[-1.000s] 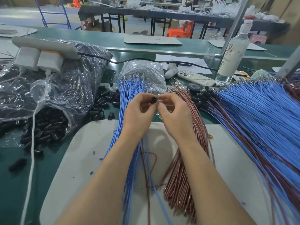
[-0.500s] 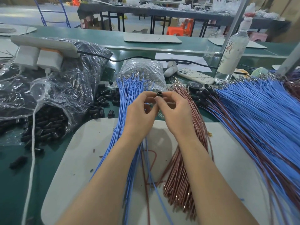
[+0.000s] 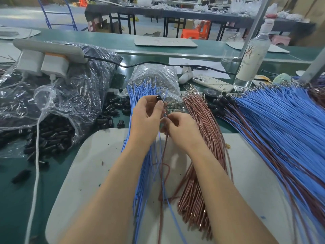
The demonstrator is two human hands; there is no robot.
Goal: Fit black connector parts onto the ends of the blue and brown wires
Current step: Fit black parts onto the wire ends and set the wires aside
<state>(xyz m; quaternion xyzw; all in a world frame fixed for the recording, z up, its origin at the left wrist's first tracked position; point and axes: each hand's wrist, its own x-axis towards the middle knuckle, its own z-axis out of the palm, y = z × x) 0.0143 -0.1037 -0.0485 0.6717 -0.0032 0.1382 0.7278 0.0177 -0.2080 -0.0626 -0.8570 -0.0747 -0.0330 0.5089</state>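
1. The left grip [image 3: 147,118] pinches one black connector [image 3: 159,98] between the thumb and the fingertips. The other fingers are curled.
2. The connector sticks up at the very top of this grip, above the thumb.
3. The right grip [image 3: 182,131] sits just beside the left one and a bit lower. Its fingers are curled tight round one thin blue wire [image 3: 175,221] and one brown wire [image 3: 159,226].
4. These two wires run down from the right grip toward the person, over the white board [image 3: 88,173].
5. The connector is higher than the right grip. I cannot tell if the wire ends touch it.
6. Under the left arm lies the bunch of blue wires [image 3: 140,182]. Under the right arm lies the bunch of brown wires [image 3: 198,182].
7. Loose black connectors [image 3: 109,111] lie on the green surface [image 3: 17,191], left of the grips.
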